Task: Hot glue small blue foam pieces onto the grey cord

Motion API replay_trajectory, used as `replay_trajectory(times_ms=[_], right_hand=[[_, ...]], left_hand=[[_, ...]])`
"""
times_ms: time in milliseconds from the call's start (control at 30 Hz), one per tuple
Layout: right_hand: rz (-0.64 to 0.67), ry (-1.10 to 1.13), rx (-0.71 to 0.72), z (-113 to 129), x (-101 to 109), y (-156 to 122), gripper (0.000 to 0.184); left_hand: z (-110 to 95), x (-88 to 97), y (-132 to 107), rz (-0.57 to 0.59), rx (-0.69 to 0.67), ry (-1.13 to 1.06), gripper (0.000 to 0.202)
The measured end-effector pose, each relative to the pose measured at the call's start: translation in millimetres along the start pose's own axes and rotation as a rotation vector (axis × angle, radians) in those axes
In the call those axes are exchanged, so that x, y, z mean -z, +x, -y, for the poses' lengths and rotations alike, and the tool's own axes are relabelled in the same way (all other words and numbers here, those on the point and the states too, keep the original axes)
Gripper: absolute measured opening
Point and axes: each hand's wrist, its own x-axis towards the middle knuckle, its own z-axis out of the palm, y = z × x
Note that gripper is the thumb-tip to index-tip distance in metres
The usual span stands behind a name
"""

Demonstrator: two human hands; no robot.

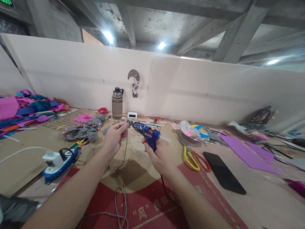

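Note:
My right hand [163,156] is wrapped round the handle of a blue hot glue gun [150,137], its nozzle pointing left and a clear glue stick [165,139] jutting from the back. With thumb and fingers pinched, my left hand [113,136] holds a grey cord [125,148] right at the nozzle. A small dark grey piece seems to be at the fingertips, but it is too small to make out. The cord hangs down and lies in loops over the red printed board below. From the gun a black cable [164,187] runs down behind my right forearm.
Scissors [192,159] with yellow and orange handles and a black phone [224,171] lie on the right. A blue power strip [59,167], grey felt pieces [91,135] and coloured scraps [28,106] are on the left. A water bottle [117,105] stands by the white partition [190,86].

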Motion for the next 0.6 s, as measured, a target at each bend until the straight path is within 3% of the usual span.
replay_trajectory(times_ms=[600], right_hand=[[-0.025, -0.097, 0.048, -0.2, -2.6, 1.2, 0.016]], left_hand=[[-0.8, -1.6, -2.9, 0.021, -0.081, 0.155, 0.018]])
